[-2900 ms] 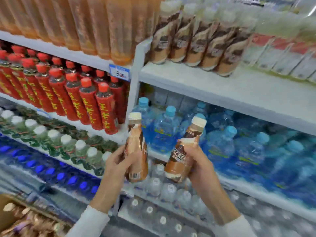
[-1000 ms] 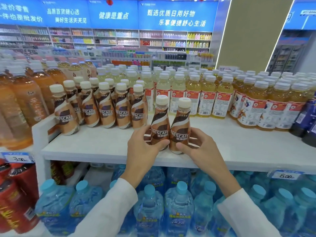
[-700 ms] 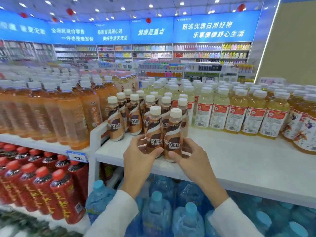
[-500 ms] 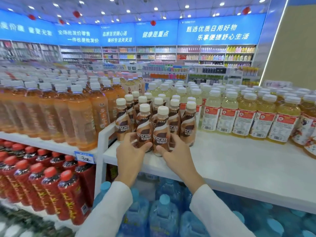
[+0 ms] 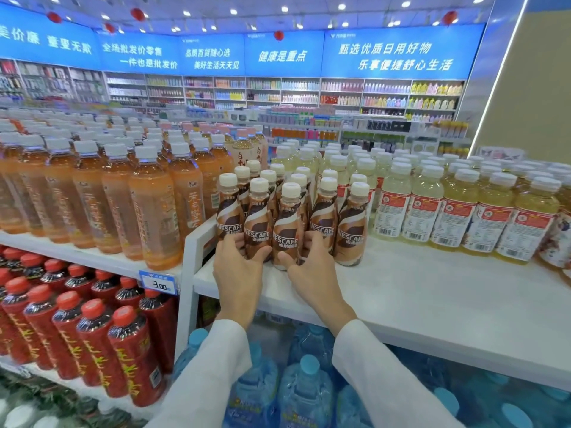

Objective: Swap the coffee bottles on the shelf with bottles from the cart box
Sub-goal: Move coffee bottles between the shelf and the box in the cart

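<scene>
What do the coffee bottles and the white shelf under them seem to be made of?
Coffee bottles: probably plastic, with glossy printed brown sleeves that catch light, and matte cream caps. Shelf: smooth white, slightly shiny; painted metal or laminate, cannot tell which.

Left hand (image 5: 238, 268), right hand (image 5: 312, 271) — on coffee bottles (image 5: 286, 225)

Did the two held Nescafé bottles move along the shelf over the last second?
Yes. The held Nescafé bottles slid left, toward the white shelf divider.
</scene>
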{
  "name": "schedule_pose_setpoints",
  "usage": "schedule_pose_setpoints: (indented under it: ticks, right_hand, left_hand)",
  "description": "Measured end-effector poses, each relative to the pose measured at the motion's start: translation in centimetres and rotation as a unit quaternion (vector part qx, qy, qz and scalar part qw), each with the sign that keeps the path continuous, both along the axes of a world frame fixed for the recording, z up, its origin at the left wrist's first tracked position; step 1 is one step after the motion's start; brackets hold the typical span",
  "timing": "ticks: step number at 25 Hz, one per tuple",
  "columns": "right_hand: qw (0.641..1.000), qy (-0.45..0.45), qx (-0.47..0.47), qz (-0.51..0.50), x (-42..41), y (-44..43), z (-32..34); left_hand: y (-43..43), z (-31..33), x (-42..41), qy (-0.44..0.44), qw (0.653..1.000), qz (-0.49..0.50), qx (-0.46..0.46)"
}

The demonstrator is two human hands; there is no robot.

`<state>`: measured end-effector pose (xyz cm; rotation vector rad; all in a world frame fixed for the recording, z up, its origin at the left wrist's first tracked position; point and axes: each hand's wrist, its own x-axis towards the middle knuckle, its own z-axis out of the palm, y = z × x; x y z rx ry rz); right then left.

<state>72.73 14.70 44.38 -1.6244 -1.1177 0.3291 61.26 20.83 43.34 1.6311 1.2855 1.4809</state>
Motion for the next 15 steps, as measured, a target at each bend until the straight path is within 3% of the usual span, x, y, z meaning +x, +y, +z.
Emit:
schedule_pose_setpoints:
  ticks: [15]
  right_hand:
    - [1.0,-0.013,0.009,-0.015,0.1,1.3,-0.9]
  left_hand:
    - [0.5,-0.2,-0.2,0.019,1.0,0.003,0.006]
